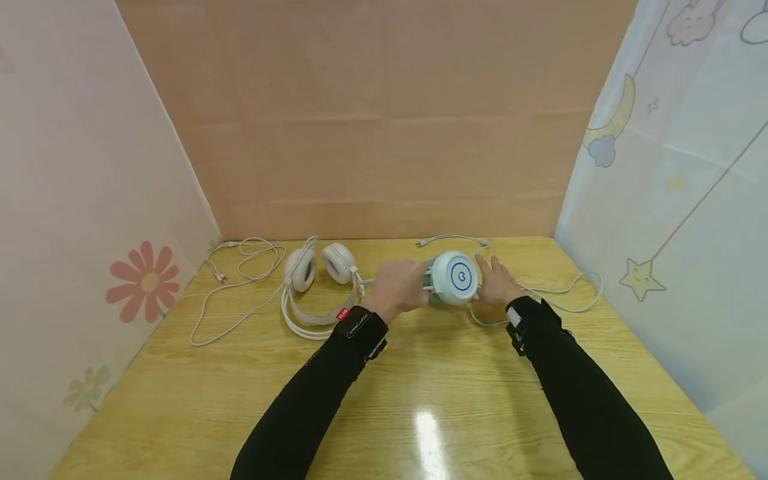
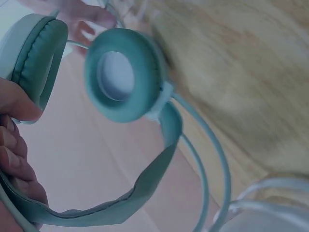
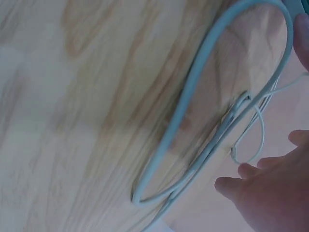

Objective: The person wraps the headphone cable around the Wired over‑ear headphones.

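Observation:
My left hand (image 1: 396,287) grips the pale green headphones (image 1: 461,277) by the headband, clear of the tabletop. One round ear cup faces up with a blue ring mark on it. In the left wrist view, fingers of the left hand (image 2: 19,154) curl round the band, with the thumb by one ear cushion (image 2: 41,67); the other cushion (image 2: 123,72) hangs free. My right hand (image 1: 495,280) is just right of the ear cup. The right wrist view has its fingers (image 3: 231,187) spread loosely, beside the looped pale cable (image 3: 181,116), holding nothing.
White headphones (image 1: 339,262) lie left of my left hand, their long white cord (image 1: 204,320) looping farther left. A cable end with its plug (image 1: 420,243) lies at the table's back. More cable (image 1: 591,307) curves to the right. Walls stand at the back and both sides.

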`<state>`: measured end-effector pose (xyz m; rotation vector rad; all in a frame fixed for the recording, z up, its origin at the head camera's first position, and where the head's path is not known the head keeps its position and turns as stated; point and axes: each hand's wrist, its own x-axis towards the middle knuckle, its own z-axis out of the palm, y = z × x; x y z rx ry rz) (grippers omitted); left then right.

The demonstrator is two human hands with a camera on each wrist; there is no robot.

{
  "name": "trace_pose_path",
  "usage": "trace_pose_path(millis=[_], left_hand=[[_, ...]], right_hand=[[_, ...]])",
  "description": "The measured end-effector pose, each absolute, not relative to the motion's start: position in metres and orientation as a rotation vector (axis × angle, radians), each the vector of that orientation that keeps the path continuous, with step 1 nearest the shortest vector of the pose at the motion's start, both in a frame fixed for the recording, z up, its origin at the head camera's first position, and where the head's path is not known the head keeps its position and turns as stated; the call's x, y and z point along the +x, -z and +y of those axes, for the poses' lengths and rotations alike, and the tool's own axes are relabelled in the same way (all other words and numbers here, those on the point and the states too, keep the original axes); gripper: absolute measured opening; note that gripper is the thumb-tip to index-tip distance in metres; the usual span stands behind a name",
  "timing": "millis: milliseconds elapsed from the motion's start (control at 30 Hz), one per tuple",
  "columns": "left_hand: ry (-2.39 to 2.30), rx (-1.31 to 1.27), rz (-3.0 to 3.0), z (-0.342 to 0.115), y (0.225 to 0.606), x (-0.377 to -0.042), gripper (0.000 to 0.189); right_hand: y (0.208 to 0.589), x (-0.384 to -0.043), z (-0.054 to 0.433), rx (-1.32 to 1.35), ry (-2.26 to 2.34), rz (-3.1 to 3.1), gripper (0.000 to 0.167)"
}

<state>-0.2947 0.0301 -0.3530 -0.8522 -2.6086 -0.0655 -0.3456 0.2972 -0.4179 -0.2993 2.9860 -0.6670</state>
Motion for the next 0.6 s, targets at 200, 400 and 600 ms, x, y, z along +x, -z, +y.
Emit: trace_pose_path(millis=[200,400,600], left_hand=[[0.090,-0.856,-2.621,0.026,0.343,-0.295,0.024],[0.163,-0.856,-2.637,0.024,0.337,-0.295,0.028],[0.219,-0.851,-2.640,0.024,0.326,-0.295,0.037]], right_hand=[[0.429,-0.350,0.292,-0.654,0.619,3.082,0.065],[0.432,-0.347,0.288,-0.792,0.703,3.123,0.023],[0.431,-0.345,0.285,-0.590,0.883,3.050,0.033]])
